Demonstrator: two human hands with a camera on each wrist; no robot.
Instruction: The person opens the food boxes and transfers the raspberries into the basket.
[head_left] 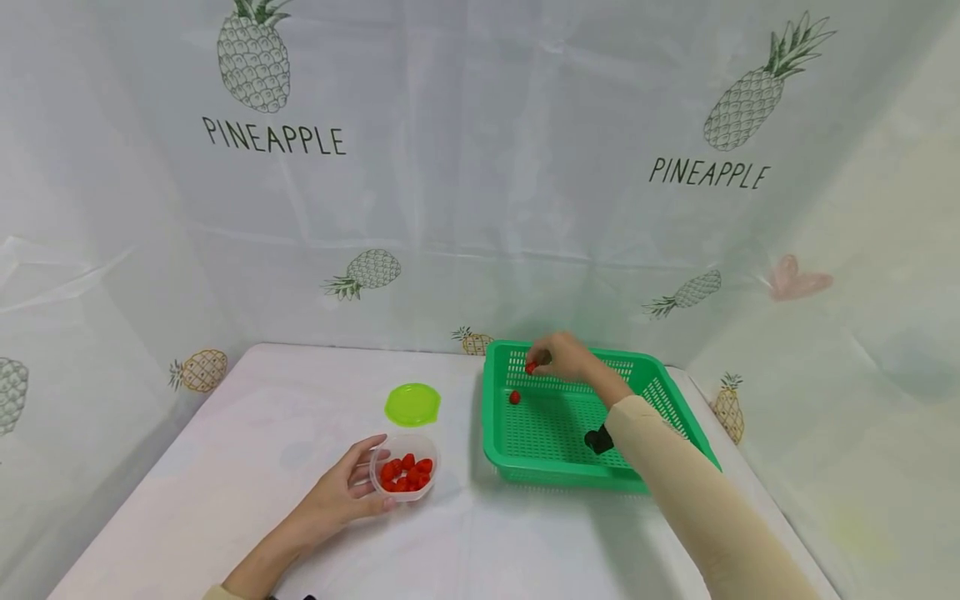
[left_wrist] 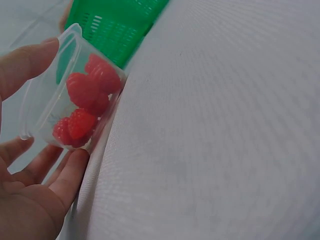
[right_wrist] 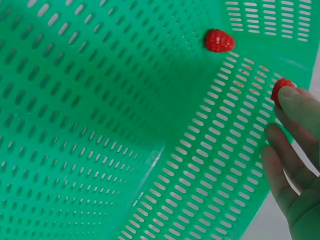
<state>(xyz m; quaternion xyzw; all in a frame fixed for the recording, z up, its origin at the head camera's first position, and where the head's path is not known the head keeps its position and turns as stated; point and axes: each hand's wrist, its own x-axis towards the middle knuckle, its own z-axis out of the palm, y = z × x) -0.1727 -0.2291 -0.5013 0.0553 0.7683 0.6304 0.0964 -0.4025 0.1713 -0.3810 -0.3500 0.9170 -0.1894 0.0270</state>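
Note:
Near the back left corner of a green plastic basket (head_left: 492, 425), my right hand (head_left: 564, 358) pinches a red raspberry (right_wrist: 281, 90) between thumb and fingertips, above the basket floor. Another raspberry (head_left: 514, 397) lies in the basket below that hand. My left hand (head_left: 330, 502) holds a small clear plastic tub (left_wrist: 52, 106) from its left side, the thumb at the near side and the fingers around the far side. Several raspberries (left_wrist: 82, 90) fill the bottom of the tub, which stands upright on the table.
Behind the tub a lime-green round lid (head_left: 412, 405) lies flat on the white table cover (head_left: 300, 400). White sheeting printed with pineapples (head_left: 450, 167) hangs behind and at both sides. My right forearm (head_left: 675, 475) reaches across the basket's front right part.

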